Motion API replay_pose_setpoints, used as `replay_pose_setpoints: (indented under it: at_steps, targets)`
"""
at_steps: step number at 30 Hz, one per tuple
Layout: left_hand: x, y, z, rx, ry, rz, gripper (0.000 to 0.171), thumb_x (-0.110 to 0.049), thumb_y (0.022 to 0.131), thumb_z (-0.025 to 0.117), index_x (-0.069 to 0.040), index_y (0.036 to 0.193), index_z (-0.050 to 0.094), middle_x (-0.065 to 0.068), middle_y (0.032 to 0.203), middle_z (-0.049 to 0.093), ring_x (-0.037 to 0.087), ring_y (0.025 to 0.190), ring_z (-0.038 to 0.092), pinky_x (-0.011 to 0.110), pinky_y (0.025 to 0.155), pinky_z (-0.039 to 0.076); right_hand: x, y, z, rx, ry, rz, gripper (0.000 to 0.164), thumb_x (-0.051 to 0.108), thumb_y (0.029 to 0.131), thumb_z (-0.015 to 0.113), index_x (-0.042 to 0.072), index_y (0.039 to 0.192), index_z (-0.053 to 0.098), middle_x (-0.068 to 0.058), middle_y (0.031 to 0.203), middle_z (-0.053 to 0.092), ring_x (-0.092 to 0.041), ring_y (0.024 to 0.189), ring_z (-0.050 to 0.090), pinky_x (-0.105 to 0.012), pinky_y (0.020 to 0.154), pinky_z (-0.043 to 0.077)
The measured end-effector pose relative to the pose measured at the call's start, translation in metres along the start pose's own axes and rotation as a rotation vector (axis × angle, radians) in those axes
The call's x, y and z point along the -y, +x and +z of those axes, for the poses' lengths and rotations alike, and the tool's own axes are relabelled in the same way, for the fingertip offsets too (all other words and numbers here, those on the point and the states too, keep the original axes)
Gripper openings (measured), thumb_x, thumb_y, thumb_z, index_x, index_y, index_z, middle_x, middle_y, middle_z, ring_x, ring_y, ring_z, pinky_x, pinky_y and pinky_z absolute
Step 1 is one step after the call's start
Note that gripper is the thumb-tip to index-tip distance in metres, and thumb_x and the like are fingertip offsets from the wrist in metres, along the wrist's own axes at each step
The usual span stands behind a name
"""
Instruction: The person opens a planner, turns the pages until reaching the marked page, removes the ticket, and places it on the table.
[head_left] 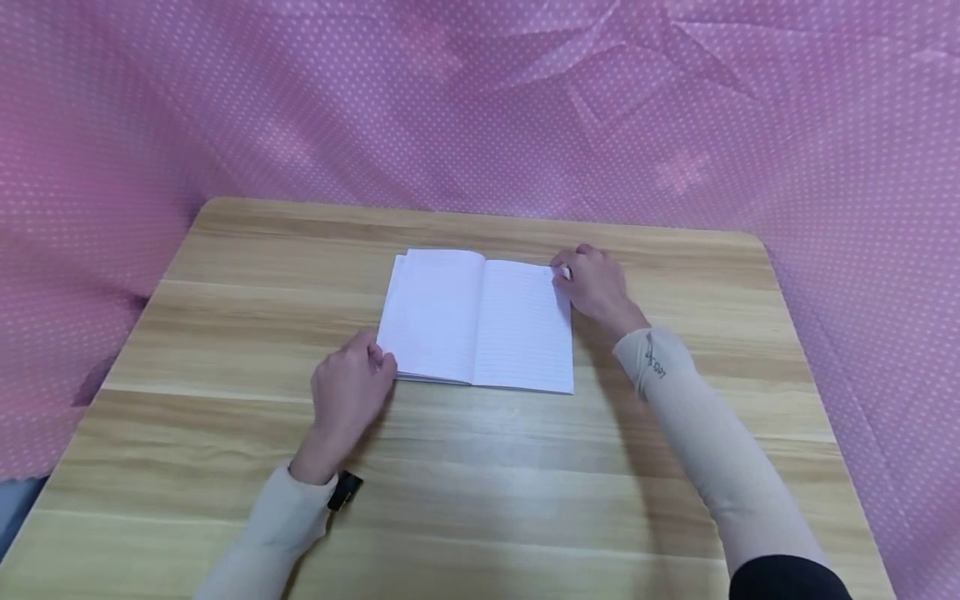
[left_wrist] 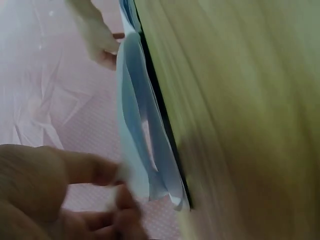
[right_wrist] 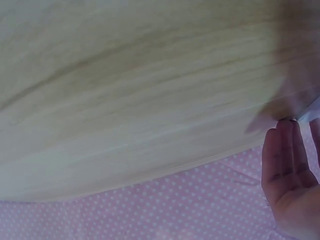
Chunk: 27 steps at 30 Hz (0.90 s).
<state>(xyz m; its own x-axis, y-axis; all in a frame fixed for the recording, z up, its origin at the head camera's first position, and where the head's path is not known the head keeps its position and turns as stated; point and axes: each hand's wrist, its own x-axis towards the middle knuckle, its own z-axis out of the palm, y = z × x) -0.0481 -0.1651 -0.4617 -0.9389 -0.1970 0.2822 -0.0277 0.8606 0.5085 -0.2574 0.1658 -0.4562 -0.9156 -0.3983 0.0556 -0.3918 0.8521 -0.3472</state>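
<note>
An open notebook (head_left: pixel 523 325) lies flat, with a ruled right page and a plain-looking left page. Its lower left corner is at my left hand (head_left: pixel 352 387), whose fingers are curled. Seen from the left wrist, the thumb and forefinger of the left hand (left_wrist: pixel 60 195) meet blurred at the edge of a raised, bowed page (left_wrist: pixel 131 115). At the notebook's upper right corner, my right hand (head_left: pixel 596 283) touches the page with its fingertips. In the right wrist view, the right hand (right_wrist: pixel 292 180) has nearly straight fingers, with the thumb apart from them.
The notebook rests on a wood-grain table (head_left: pixel 480 483) with rounded far corners. A pink dotted cloth (head_left: pixel 480 108) hangs behind the table and along both sides. A small black object (head_left: pixel 345 491) sits at the left cuff.
</note>
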Motion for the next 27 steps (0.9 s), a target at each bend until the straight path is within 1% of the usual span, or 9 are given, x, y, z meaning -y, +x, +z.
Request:
replay_pose_setpoints:
  at_steps: [5,8,12,16,18,20,24,26,27]
  targets:
    - [0.004,0.008,-0.003,0.299,0.069,-0.167,0.022,-0.016,0.102,0.072,-0.003,0.086,0.064,0.009,0.075,0.064,0.031,0.069,0.062,0.047,0.064,0.049,0.0,0.001,0.0,-0.004,0.054,0.032,0.027,0.016,0.102,0.076,0.007,0.127,0.072,-0.017,0.113,0.071,-0.035,0.095,0.066,-0.051,0.081,0.055]
    - [0.004,0.012,-0.004,0.389,0.093,-0.232,0.024,-0.022,0.104,0.072,-0.002,0.095,0.063,0.011,0.082,0.065,0.033,0.075,0.063,0.047,0.068,0.048,0.0,0.004,0.0,-0.012,0.085,0.058,0.021,0.015,0.102,0.077,0.008,0.121,0.071,-0.017,0.114,0.072,-0.035,0.099,0.068,-0.052,0.085,0.055]
    - [0.003,0.016,-0.004,0.418,0.117,-0.289,0.034,-0.028,0.104,0.072,0.001,0.109,0.056,0.018,0.086,0.065,0.038,0.078,0.064,0.05,0.07,0.048,-0.001,0.006,-0.001,-0.017,0.121,0.072,0.01,0.014,0.103,0.076,0.008,0.11,0.072,-0.014,0.109,0.074,-0.034,0.099,0.068,-0.053,0.088,0.054]
    - [0.002,0.017,-0.004,0.439,0.108,-0.313,0.034,-0.028,0.106,0.07,0.001,0.114,0.053,0.02,0.088,0.065,0.038,0.078,0.062,0.05,0.072,0.048,-0.003,0.005,-0.006,-0.038,0.123,0.051,0.017,0.02,0.104,0.077,0.004,0.11,0.078,-0.015,0.109,0.074,-0.033,0.1,0.068,-0.051,0.088,0.055]
    - [0.002,0.018,-0.004,0.438,0.099,-0.308,0.032,-0.027,0.106,0.07,0.001,0.113,0.056,0.019,0.09,0.065,0.038,0.08,0.062,0.05,0.073,0.048,-0.004,0.005,-0.011,-0.074,0.108,0.015,0.021,0.023,0.104,0.078,0.003,0.112,0.081,-0.016,0.111,0.075,-0.034,0.1,0.069,-0.049,0.085,0.057]
    - [0.002,0.018,-0.004,0.433,0.095,-0.297,0.029,-0.026,0.107,0.069,0.0,0.111,0.057,0.019,0.091,0.066,0.039,0.081,0.063,0.051,0.075,0.048,-0.005,0.004,-0.015,-0.121,0.094,-0.047,0.024,0.025,0.104,0.078,0.003,0.112,0.082,-0.017,0.111,0.076,-0.035,0.099,0.07,-0.049,0.084,0.058]
    - [0.001,0.019,-0.003,0.428,0.093,-0.278,0.026,-0.025,0.107,0.069,0.0,0.109,0.059,0.018,0.089,0.066,0.038,0.08,0.063,0.05,0.073,0.047,-0.005,0.002,-0.023,-0.199,0.046,-0.192,0.023,0.025,0.104,0.078,0.004,0.111,0.084,-0.019,0.116,0.076,-0.04,0.107,0.07,-0.055,0.092,0.057]
    - [0.0,0.019,-0.003,0.431,0.092,-0.274,0.026,-0.024,0.107,0.069,0.0,0.108,0.059,0.016,0.087,0.065,0.036,0.078,0.062,0.048,0.072,0.047,-0.003,0.002,-0.025,-0.214,0.026,-0.227,0.023,0.025,0.104,0.077,0.005,0.112,0.084,-0.018,0.117,0.077,-0.041,0.11,0.068,-0.056,0.094,0.056]
    - [0.0,0.019,-0.003,0.431,0.09,-0.273,0.025,-0.023,0.107,0.069,0.0,0.108,0.059,0.016,0.087,0.064,0.036,0.078,0.061,0.048,0.072,0.046,-0.002,0.002,-0.026,-0.213,0.037,-0.226,0.023,0.025,0.105,0.076,0.004,0.112,0.084,-0.018,0.114,0.077,-0.039,0.107,0.068,-0.055,0.092,0.056]
